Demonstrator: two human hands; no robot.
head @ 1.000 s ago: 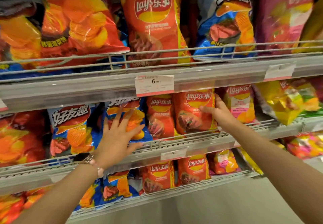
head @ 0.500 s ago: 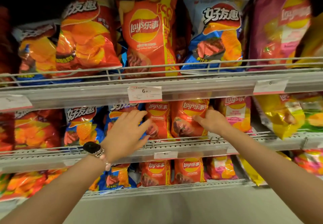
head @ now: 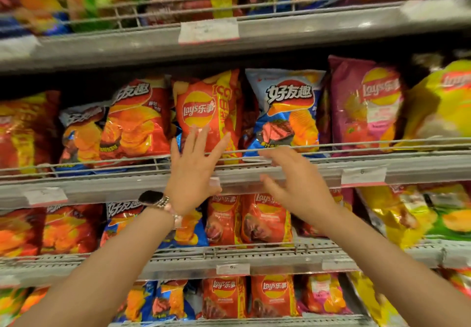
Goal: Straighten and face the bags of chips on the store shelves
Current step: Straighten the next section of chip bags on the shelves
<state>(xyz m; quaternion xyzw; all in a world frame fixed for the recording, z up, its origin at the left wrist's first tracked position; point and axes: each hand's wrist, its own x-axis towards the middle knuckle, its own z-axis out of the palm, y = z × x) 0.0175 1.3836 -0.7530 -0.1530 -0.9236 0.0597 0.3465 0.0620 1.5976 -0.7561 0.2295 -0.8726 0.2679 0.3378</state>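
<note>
You face grey shelves point(head: 142, 43) with wire front rails point(head: 356, 145) and price tags point(head: 209, 30). On the middle shelf point(head: 127, 184) you see chip bags upright in a row: a red Lay's bag point(head: 201, 107), a blue-and-white bag point(head: 288, 112) beside it, then a purple bag point(head: 364, 105) and a yellow bag point(head: 441, 102).

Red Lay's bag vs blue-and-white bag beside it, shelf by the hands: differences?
The red Lay's bag is tilted and partly turned, side edge showing; the blue-and-white bag faces front, nearly upright. The left hand reaches open over the red bag's lower part; the right hand is below the blue one. Both stand behind the wire rail.
</note>
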